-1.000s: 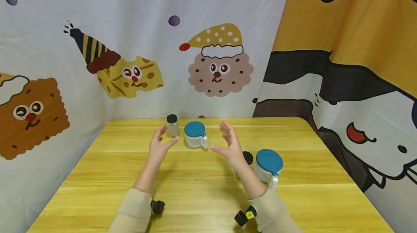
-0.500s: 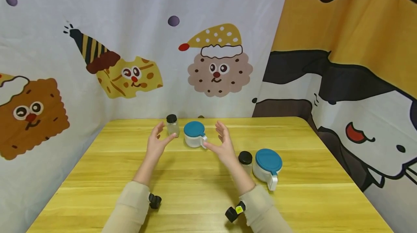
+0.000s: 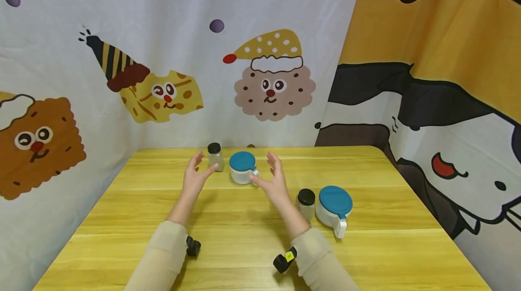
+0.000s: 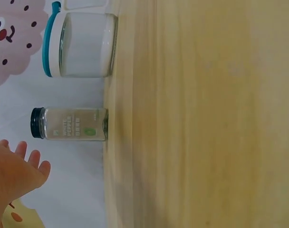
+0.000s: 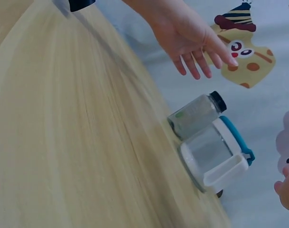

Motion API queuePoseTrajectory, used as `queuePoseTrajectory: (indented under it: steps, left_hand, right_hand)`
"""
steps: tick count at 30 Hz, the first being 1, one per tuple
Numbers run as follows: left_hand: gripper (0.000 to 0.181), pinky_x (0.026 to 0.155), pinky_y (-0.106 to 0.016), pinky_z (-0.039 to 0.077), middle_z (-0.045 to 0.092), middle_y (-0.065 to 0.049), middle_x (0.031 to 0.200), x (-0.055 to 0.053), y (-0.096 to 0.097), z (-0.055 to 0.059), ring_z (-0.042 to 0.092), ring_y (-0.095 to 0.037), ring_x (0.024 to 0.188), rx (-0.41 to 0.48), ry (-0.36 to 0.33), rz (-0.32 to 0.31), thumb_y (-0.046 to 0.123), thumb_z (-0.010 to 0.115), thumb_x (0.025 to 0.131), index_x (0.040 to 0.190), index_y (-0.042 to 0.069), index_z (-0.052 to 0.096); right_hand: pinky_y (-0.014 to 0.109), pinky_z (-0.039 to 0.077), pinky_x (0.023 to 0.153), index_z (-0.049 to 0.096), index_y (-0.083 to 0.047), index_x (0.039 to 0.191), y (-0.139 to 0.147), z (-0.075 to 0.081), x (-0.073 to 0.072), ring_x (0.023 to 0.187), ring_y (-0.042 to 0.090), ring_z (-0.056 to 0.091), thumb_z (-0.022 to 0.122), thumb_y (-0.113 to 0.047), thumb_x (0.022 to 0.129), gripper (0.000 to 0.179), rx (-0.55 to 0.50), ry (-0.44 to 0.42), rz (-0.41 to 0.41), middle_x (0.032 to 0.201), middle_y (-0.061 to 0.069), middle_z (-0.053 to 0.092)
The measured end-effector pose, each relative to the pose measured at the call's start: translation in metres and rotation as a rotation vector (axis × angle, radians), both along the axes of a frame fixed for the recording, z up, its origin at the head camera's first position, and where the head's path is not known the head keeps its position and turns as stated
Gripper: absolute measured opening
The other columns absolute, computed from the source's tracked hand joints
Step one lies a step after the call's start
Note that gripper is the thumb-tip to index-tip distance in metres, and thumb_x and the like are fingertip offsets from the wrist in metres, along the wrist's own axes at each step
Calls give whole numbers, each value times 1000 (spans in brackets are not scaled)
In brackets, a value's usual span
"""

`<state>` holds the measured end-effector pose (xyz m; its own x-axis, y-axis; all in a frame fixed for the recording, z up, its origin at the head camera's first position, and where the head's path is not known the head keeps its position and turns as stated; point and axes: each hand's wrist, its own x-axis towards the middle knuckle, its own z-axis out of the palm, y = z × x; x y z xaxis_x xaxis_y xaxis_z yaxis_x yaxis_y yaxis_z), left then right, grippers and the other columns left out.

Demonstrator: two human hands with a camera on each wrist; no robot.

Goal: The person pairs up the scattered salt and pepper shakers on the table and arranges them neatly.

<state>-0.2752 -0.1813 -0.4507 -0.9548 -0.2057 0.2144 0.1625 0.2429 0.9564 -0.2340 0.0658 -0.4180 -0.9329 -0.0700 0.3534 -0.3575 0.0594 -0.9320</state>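
My left hand (image 3: 193, 177) is held up with fingers spread, just left of a small glass spice bottle (image 3: 216, 159) with a black cap; its label reads "white pepper" in the left wrist view (image 4: 74, 124). Beside the bottle stands a glass jar (image 3: 242, 176) with a blue lid and white handle. To the right of that jar hovers my right hand (image 3: 275, 183), thumb and fingers apart; its thumb overlaps the handle in the head view. The right wrist view shows a gap between the left hand (image 5: 185, 35) and the bottle (image 5: 197, 116). Neither hand holds anything.
A second black-capped bottle (image 3: 306, 205) and a larger blue-lidded jar (image 3: 329, 215) stand side by side, right of my right forearm. All are on a wooden table (image 3: 228, 237). A printed curtain (image 3: 183, 47) hangs behind its back edge.
Both hands have shifted left, the right hand further, so the gap between them is narrower. The near black-capped bottle shows more from behind my right forearm. The jars and bottles stay put.
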Motion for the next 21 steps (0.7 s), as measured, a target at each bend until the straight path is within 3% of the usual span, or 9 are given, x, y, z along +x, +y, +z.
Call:
queuePoseTrajectory:
  steps: [6, 14, 19, 21]
  left_hand:
    - [76, 108, -44, 26, 41, -18, 142, -7, -3, -2, 34, -32, 131, -8, 11, 14, 23, 76, 84, 144, 0, 37]
    - [81, 110, -43, 23, 38, -16, 145, -16, -8, -2, 32, -32, 134, -31, -49, -2, 33, 75, 84, 147, 3, 32]
    - [82, 111, -44, 23, 36, -17, 147, -21, -10, -1, 31, -33, 135, -45, -70, -10, 33, 74, 85, 148, 3, 30]
    - [82, 110, -44, 23, 37, -18, 146, -23, -10, -1, 31, -33, 134, -52, -68, -10, 31, 74, 85, 148, 2, 31]
  right_hand:
    - [52, 19, 110, 24, 0, 147, -4, -4, -5, 136, 40, 25, 76, -4, 80, 85, 15, -15, -2, 148, 22, 29]
    - [54, 19, 109, 26, 1, 146, -10, -9, -17, 135, 42, 26, 77, -3, 79, 84, 5, -51, -20, 147, 22, 31]
    - [53, 21, 109, 27, 3, 145, -14, -18, -26, 133, 43, 28, 78, -3, 78, 84, 3, -67, -42, 145, 23, 33]
    - [53, 21, 109, 27, 1, 146, -16, -28, -35, 134, 42, 28, 79, -4, 77, 86, -6, -73, -45, 146, 23, 33]
